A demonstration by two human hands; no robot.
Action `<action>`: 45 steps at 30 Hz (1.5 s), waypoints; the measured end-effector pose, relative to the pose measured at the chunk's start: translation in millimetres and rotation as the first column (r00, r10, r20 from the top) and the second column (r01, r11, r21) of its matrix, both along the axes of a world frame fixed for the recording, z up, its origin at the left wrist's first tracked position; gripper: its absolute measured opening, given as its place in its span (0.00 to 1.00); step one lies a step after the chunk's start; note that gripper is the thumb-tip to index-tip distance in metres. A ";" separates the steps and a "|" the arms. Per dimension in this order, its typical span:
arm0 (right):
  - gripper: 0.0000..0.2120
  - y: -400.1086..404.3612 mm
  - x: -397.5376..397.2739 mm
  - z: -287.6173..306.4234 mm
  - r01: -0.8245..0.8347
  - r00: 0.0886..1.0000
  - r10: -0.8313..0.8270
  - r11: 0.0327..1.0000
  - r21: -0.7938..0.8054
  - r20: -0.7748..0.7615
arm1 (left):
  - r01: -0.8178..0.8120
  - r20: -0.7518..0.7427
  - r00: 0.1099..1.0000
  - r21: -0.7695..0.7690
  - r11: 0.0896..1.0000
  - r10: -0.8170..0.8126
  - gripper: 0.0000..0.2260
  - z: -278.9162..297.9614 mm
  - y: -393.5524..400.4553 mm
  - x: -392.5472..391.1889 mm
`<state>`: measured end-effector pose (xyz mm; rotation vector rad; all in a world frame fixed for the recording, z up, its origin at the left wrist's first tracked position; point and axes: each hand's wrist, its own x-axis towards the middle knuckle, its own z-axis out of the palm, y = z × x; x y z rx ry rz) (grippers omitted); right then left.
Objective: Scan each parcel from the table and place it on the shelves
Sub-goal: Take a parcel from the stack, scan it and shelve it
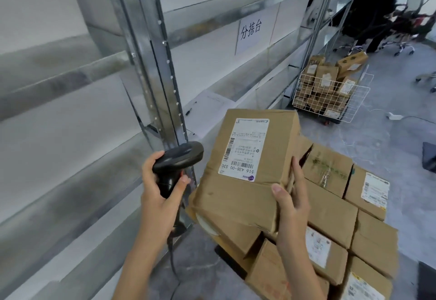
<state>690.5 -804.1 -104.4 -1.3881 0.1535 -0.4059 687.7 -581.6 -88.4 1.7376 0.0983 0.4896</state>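
Parcel (250, 170) gripped at its near right corner by right hand (291, 196); left hand (160, 191) clasps scanner (177, 165) just left; operator should aim the scanner head at the barcoded label (245, 150) above the thumb.

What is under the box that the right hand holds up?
Under the held box lie stacked parcels, some with white labels. The box covers the parcels directly below it, so how many lie there, and the table itself, cannot be seen.
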 end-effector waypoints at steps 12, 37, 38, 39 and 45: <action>0.45 148.2 8.2 83.7 -0.601 0.796 0.587 0.739 0.304 0.147 | -0.336 0.228 0.910 -0.083 0.938 0.346 0.28 70.9 120.6 -74.9; 0.48 351.5 17.2 221.4 -0.991 0.082 0.987 0.096 -0.095 0.141 | -0.678 0.619 0.401 -0.295 0.673 0.675 0.28 176.1 231.3 -172.2; 0.48 355.5 12.1 220.7 -0.975 0.141 0.984 0.158 -0.153 0.113 | -0.677 0.619 0.404 -0.292 0.675 0.674 0.28 176.6 233.8 -172.3; 0.47 361.1 8.8 219.0 -0.953 0.213 0.971 0.231 -0.194 0.108 | -0.678 0.622 0.411 -0.281 0.679 0.667 0.28 176.7 235.7 -172.4; 0.43 390.9 -0.3 209.9 -0.797 0.530 0.822 0.567 -0.210 0.209 | -0.677 0.661 0.426 -0.219 0.702 0.617 0.28 177.3 242.6 -168.8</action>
